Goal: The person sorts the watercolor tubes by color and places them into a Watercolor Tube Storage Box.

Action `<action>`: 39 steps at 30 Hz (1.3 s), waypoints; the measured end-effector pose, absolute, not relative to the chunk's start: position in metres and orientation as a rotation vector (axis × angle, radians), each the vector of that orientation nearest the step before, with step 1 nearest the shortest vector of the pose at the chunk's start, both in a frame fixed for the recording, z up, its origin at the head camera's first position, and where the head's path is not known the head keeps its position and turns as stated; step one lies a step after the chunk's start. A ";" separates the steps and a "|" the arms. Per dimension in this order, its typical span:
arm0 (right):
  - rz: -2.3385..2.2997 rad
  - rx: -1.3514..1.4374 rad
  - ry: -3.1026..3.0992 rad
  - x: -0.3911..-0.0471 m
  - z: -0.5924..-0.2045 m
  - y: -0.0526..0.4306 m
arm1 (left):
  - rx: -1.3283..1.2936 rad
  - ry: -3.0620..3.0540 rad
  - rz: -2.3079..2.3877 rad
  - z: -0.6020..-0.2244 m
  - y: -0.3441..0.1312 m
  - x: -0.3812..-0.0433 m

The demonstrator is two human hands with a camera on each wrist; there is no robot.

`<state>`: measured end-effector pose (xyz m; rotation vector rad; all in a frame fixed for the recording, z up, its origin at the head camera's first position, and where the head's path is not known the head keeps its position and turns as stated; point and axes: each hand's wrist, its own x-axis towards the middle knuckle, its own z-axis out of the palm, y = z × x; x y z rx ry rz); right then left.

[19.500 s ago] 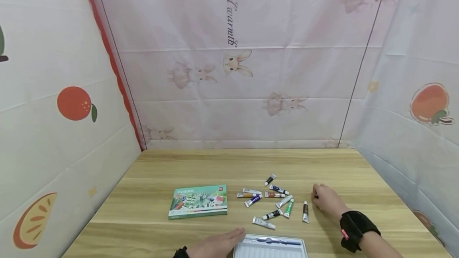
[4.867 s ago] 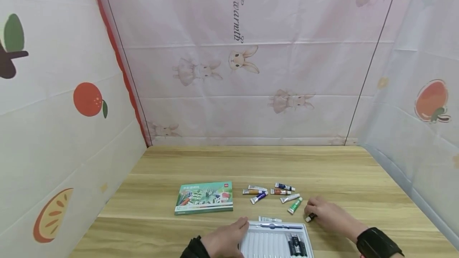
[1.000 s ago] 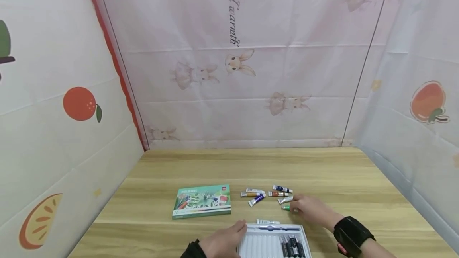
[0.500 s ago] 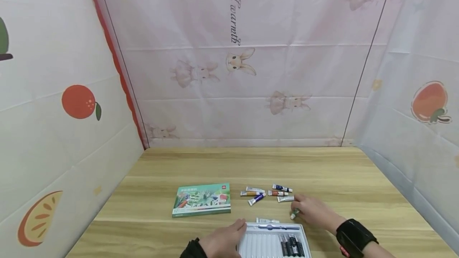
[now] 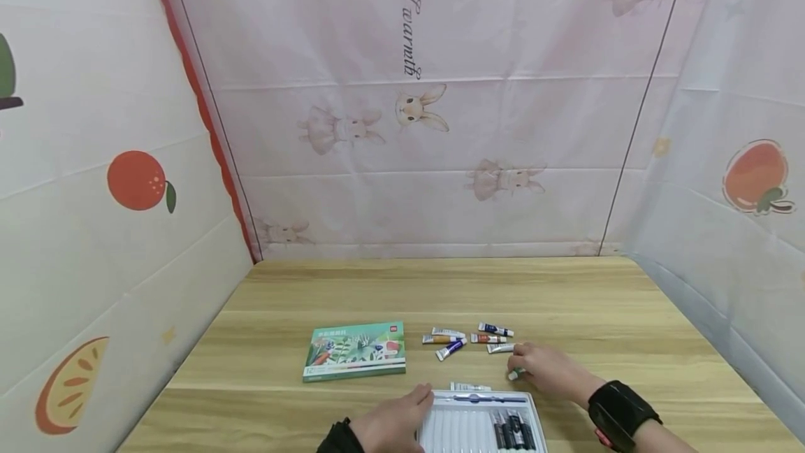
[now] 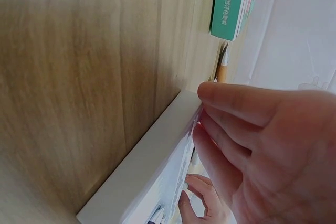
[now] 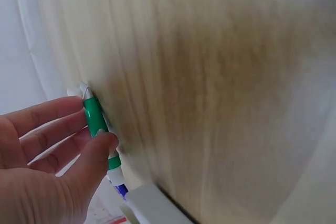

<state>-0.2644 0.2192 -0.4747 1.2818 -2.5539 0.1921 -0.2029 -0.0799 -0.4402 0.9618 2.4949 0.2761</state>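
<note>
My right hand pinches a green paint tube between thumb and fingertips, just beyond the tray's far right corner. Its white cap points toward me. At the far left corner of a white plastic tray, my left hand rests with fairly straight fingers against the rim. Several dark-labelled tubes lie side by side in the tray's right-hand slots. A slim blue brush lies in the slot along its far side.
Beyond the tray lie a dark blue tube, a reddish-brown tube, a violet tube, an ochre tube and pale tubes, one right behind the tray's far rim. A green box sits at the left.
The right hand has picked the green tube off the table and turned its cap toward me. Earlier, the dark tubes went into the tray. The left hand stays at the tray.
</note>
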 end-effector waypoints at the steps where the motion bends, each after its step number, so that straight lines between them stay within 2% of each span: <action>1: 0.196 1.281 -2.555 -0.264 -0.474 0.219 | 0.956 2.493 0.281 -0.440 -0.080 -0.203; 22: 0.242 1.415 -2.462 -0.236 -0.446 0.189 | 0.925 2.481 0.288 -0.439 -0.079 -0.203; 39: 0.297 1.613 -2.447 -0.208 -0.447 0.161 | 0.913 2.489 0.256 -0.437 -0.077 -0.204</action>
